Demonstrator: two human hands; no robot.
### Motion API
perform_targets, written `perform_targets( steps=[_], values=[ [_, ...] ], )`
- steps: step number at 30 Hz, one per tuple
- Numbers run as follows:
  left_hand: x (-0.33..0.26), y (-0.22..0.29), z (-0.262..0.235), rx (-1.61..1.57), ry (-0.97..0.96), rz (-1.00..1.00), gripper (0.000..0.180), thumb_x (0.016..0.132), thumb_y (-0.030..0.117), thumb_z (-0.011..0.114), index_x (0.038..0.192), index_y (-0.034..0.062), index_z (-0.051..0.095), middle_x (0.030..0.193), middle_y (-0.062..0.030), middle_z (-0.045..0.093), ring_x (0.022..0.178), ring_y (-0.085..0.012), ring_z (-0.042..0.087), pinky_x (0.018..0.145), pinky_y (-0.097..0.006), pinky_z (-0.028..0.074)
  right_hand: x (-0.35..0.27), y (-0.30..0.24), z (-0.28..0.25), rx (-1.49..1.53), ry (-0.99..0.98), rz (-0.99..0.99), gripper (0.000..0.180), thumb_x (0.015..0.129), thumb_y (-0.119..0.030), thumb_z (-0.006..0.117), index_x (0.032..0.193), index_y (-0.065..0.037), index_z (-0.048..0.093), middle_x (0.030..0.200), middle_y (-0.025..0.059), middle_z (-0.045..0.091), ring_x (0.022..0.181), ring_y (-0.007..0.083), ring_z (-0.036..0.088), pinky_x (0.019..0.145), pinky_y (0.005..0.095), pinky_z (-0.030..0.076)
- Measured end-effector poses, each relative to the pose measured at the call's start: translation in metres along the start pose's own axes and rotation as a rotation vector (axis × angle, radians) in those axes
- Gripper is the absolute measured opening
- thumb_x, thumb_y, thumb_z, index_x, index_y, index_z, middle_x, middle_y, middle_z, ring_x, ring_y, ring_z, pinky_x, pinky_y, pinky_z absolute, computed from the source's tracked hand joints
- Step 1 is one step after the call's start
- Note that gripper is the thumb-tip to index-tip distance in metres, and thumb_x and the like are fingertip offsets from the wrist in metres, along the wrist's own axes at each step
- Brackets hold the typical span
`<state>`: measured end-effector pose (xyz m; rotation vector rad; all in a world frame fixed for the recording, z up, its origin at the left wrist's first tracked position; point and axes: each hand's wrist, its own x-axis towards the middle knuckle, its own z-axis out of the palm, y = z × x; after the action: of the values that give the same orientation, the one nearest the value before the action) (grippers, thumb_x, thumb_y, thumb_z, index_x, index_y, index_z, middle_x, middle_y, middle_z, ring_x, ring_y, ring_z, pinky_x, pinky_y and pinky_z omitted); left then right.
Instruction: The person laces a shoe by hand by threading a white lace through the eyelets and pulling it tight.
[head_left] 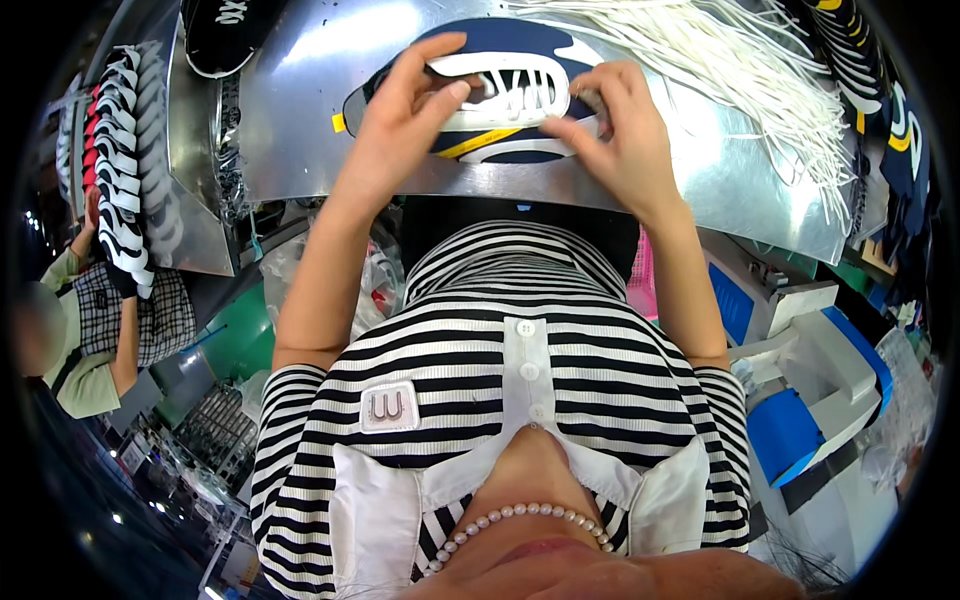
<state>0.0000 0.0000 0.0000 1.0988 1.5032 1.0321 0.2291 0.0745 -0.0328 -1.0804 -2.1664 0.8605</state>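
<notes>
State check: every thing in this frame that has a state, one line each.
navy shoe upper: flat on the metal table, held at both ends, white lace in its eyelets
left hand: gripping the upper's left end
right hand: gripping the upper's right end
white laces: loose, spread in a bundle on the table
metal table: bearing the upper and laces

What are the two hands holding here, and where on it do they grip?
Both hands hold a navy and white shoe upper on the metal table: left hand at its left side, right hand at its right edge.
</notes>
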Motion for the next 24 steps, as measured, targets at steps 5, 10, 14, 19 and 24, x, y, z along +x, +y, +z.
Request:
perform_targets(
  steps=[5, 10, 14, 19, 24],
  values=[
    [-0.034, 0.028, 0.011, 1.035, 0.049, 0.467, 0.034, 0.086, 0.021, 0.073, 0.115, 0.0061, 0.064, 0.111, -0.0104, 0.066, 0.099, -0.0296, 0.062, 0.088, -0.038, 0.046, -0.011, -0.002, 0.032, 0.034, 0.161, -0.089, 0.024, 0.077, -0.010, 0.078, 0.095, -0.004, 0.063, 0.106, 0.0066, 0.060, 0.072, 0.0246, 0.065, 0.061, 0.0345, 0.052],
    [0.008, -0.004, 0.030, 0.914, 0.250, 0.553, 0.017, 0.082, 0.016, 0.073, 0.097, 0.0090, 0.068, 0.091, -0.0061, 0.068, 0.085, -0.0272, 0.062, 0.075, -0.036, 0.044, -0.029, -0.034, 0.009, -0.033, -0.012, -0.311, 0.010, 0.081, -0.008, 0.066, 0.089, -0.010, 0.060, 0.073, 0.0076, 0.062, 0.066, 0.0273, 0.065, 0.056, 0.0379, 0.050],
    [0.020, -0.013, 0.015, 0.870, 0.372, 0.627, 0.017, 0.082, 0.012, 0.073, 0.097, 0.0074, 0.069, 0.086, -0.0062, 0.066, 0.081, -0.0275, 0.060, 0.073, -0.036, 0.045, -0.077, -0.035, 0.009, 0.068, -0.291, -0.392, 0.028, 0.079, -0.011, 0.068, 0.106, -0.011, 0.062, 0.089, 0.0040, 0.068, 0.072, 0.0239, 0.068, 0.060, 0.0347, 0.054],
    [0.020, -0.004, 0.011, 0.787, 0.401, 0.676, 0.017, 0.082, 0.007, 0.073, 0.099, 0.0045, 0.070, 0.083, -0.0093, 0.064, 0.078, -0.0277, 0.059, 0.069, -0.036, 0.045, -0.061, -0.029, -0.002, 0.214, -0.124, -0.078, 0.021, 0.089, -0.010, 0.068, 0.109, -0.005, 0.066, 0.087, 0.0090, 0.071, 0.075, 0.0208, 0.069, 0.065, 0.0303, 0.054],
    [0.003, 0.015, 0.027, 0.709, 0.308, 0.708, 0.017, 0.081, 0.004, 0.073, 0.098, 0.0036, 0.070, 0.081, -0.0092, 0.063, 0.076, -0.0270, 0.059, 0.067, -0.035, 0.045, -0.004, -0.026, 0.019, 0.689, 0.086, 0.376, 0.018, 0.087, -0.011, 0.075, 0.100, 0.001, 0.069, 0.081, 0.0026, 0.068, 0.073, 0.0077, 0.061, 0.065, 0.0234, 0.049]
  ],
)
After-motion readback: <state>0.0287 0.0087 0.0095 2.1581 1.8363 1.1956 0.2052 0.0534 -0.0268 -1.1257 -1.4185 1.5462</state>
